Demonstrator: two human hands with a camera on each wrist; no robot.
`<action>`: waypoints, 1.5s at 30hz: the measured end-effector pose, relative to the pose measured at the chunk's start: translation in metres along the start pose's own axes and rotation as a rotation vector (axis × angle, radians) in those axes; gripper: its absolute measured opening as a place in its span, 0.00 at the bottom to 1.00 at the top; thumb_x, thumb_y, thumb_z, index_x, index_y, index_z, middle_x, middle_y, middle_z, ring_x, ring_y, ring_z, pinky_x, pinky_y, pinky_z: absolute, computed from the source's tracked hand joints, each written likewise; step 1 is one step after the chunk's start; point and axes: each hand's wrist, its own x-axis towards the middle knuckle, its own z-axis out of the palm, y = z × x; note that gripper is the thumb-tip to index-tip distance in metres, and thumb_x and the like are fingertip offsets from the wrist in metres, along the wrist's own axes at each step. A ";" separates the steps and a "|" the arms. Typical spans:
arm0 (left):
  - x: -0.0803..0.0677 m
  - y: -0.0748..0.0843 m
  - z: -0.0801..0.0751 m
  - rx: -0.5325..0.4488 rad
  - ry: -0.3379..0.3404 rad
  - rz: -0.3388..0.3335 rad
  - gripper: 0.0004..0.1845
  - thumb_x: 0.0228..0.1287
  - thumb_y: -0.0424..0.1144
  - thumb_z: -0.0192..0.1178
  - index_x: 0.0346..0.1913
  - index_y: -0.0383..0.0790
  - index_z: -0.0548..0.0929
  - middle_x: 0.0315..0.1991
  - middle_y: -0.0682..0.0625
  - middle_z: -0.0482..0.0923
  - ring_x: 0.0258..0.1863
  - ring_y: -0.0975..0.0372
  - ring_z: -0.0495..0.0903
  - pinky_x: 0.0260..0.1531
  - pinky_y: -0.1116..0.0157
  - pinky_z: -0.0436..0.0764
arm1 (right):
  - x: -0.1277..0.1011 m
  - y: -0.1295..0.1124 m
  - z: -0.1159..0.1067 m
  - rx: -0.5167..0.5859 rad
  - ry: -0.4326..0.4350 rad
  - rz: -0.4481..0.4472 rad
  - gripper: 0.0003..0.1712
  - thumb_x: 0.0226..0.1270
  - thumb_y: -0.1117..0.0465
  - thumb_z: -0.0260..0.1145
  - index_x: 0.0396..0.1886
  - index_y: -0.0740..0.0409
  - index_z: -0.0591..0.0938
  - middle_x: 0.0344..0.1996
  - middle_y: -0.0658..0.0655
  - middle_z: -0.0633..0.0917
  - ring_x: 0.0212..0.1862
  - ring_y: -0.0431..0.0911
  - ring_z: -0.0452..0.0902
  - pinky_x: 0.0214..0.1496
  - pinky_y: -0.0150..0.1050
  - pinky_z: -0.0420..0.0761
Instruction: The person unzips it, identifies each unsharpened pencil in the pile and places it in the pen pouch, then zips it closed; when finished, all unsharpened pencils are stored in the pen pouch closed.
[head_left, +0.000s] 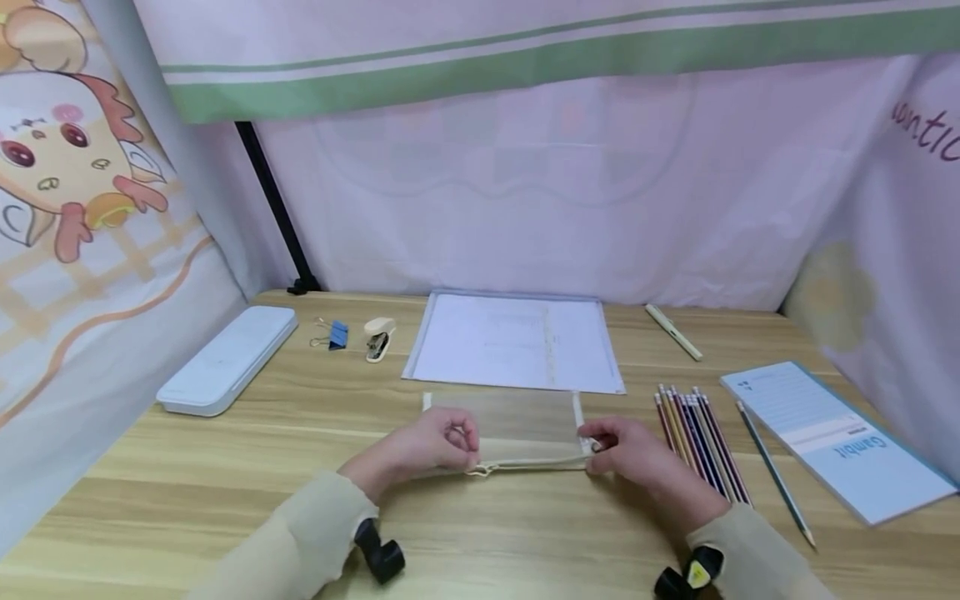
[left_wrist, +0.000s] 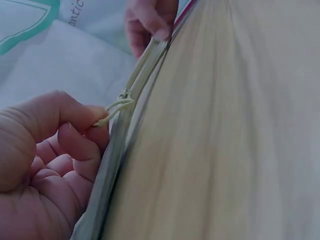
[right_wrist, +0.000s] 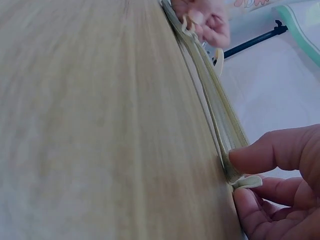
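A wooden desk (head_left: 225, 467) holds a flat, translucent mesh pouch (head_left: 517, 425) with a cream zipper edge, lying between both hands. The left hand (head_left: 431, 446) pinches the zipper's cord pull (left_wrist: 116, 107); the right hand (head_left: 630, 454) pinches the pouch's end tab (right_wrist: 247, 181). A blue pad (head_left: 840, 437) reads "Gambit".

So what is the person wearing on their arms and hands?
Both arms are in long, soft, beige sleeves that end at the wrists. The left hand and the right hand are bare: no gloves, and no rings that I can see. Under each wrist sits a small black camera; the one at the right wrist has a yellow mark on it, the one at the left wrist is plain black.
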 end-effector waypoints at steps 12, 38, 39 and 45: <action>-0.046 -0.015 -0.060 0.039 -0.033 -0.020 0.09 0.45 0.24 0.61 0.30 0.35 0.73 0.22 0.52 0.74 0.23 0.64 0.70 0.27 0.71 0.74 | 0.001 -0.002 0.000 -0.006 -0.009 0.053 0.28 0.44 0.72 0.67 0.51 0.66 0.77 0.40 0.59 0.76 0.42 0.49 0.69 0.42 0.36 0.72; 0.000 0.019 -0.039 0.181 -0.211 0.064 0.25 0.57 0.36 0.63 0.57 0.35 0.70 0.54 0.41 0.72 0.52 0.53 0.73 0.54 0.62 0.73 | 0.003 -0.001 -0.004 0.022 -0.050 -0.031 0.30 0.44 0.73 0.68 0.52 0.70 0.75 0.36 0.59 0.76 0.39 0.47 0.69 0.36 0.35 0.73; 0.004 0.019 -0.035 0.188 -0.237 0.060 0.25 0.57 0.35 0.63 0.57 0.35 0.70 0.54 0.42 0.72 0.52 0.53 0.73 0.54 0.62 0.74 | 0.003 0.000 -0.004 0.025 -0.054 -0.033 0.30 0.44 0.73 0.68 0.52 0.70 0.75 0.36 0.59 0.76 0.39 0.47 0.69 0.36 0.35 0.73; 0.024 0.019 -0.020 0.248 -0.295 0.063 0.26 0.53 0.35 0.66 0.56 0.37 0.72 0.51 0.45 0.74 0.49 0.58 0.75 0.51 0.64 0.75 | 0.003 0.002 -0.004 0.033 -0.055 -0.026 0.30 0.43 0.73 0.68 0.52 0.69 0.75 0.35 0.58 0.75 0.38 0.47 0.69 0.34 0.34 0.72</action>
